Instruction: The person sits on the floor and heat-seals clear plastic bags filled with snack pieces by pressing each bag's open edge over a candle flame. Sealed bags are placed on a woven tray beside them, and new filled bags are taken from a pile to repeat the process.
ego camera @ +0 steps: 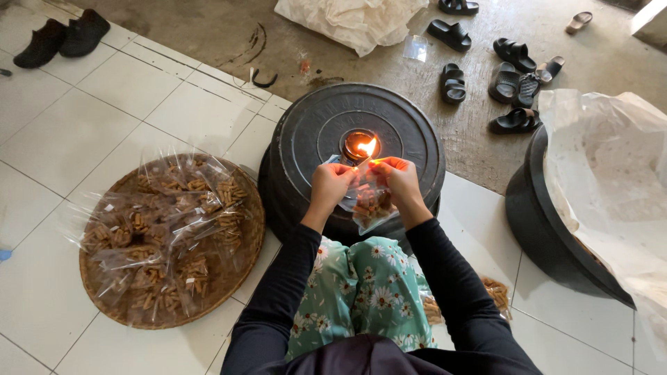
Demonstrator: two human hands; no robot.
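My left hand and my right hand together pinch the top edge of a small clear plastic bag filled with brown stick snacks. The bag's top is held right beside the flame of a small oil lamp. The lamp stands in the middle of an upturned black tub in front of my knees. Both hands hover over the tub's near half, with the bag hanging between them.
A round woven tray on the left holds several sealed snack bags. A black basin lined with white plastic stands at right. More snack bags lie by my right leg. Black sandals lie on the concrete beyond.
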